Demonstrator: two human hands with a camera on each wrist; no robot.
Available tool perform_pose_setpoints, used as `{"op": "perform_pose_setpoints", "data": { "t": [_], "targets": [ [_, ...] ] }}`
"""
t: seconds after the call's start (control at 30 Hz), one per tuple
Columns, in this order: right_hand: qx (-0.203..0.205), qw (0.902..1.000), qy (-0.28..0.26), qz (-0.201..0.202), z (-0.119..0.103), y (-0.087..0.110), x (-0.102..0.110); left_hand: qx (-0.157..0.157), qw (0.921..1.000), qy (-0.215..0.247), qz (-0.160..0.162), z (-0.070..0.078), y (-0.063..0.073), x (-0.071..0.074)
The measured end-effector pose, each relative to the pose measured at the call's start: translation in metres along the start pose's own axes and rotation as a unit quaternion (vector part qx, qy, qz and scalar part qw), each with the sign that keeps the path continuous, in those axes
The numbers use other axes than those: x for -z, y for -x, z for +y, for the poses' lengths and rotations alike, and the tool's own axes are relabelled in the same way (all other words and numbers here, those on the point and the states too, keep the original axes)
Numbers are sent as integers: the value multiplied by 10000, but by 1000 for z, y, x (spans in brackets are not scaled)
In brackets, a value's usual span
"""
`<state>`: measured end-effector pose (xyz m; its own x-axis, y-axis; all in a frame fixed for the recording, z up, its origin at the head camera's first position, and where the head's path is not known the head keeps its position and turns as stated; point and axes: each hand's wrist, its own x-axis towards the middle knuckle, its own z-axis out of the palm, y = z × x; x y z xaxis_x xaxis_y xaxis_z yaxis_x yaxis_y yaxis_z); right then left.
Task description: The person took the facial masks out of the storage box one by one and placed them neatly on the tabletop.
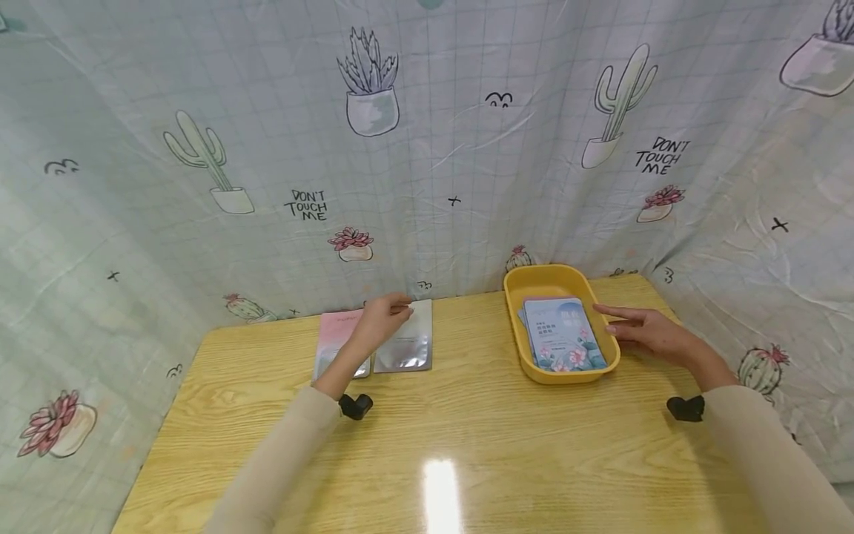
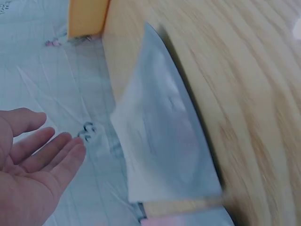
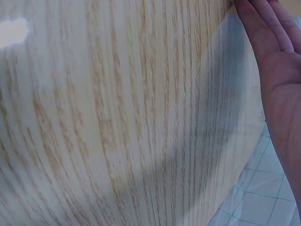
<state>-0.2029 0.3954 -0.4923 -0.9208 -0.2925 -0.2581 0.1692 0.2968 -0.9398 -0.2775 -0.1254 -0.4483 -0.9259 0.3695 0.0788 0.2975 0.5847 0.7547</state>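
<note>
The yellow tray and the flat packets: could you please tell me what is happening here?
A person's left hand hovers near the silver packet, holding nothing. A pink packet lies beside it on the table. The right hand is at the side of the yellow tray, where a flowered packet lies on top of others.

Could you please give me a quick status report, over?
Left hand empty, near silver packet. Right hand at yellow tray, right side. No obstruction visible.

Tabletop (image 1: 480, 423) is leaving me a passage between the silver pouch (image 1: 408, 343) and the yellow bin (image 1: 567, 377), whose wall is blocking my right hand (image 1: 654, 335) leftward; the curtain (image 1: 454, 148) is closing the back.
</note>
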Motion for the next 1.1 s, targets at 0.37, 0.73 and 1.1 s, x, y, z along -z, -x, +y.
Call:
{"op": "perform_pose_setpoints", "data": {
  "t": [0.37, 0.73, 1.1],
  "targets": [
    [64, 10000, 7, -25, 0, -1, 1, -232, 9987, 428, -178, 31, -14, -25],
    [-12, 9999, 105, 21, 1, -1, 1, -519, 9965, 440, -479, 56, -25, -51],
    [5, 10000, 9, -59, 1, -1, 1, -924, 9914, 466, -805, 87, -42, -79]
  ]
}}
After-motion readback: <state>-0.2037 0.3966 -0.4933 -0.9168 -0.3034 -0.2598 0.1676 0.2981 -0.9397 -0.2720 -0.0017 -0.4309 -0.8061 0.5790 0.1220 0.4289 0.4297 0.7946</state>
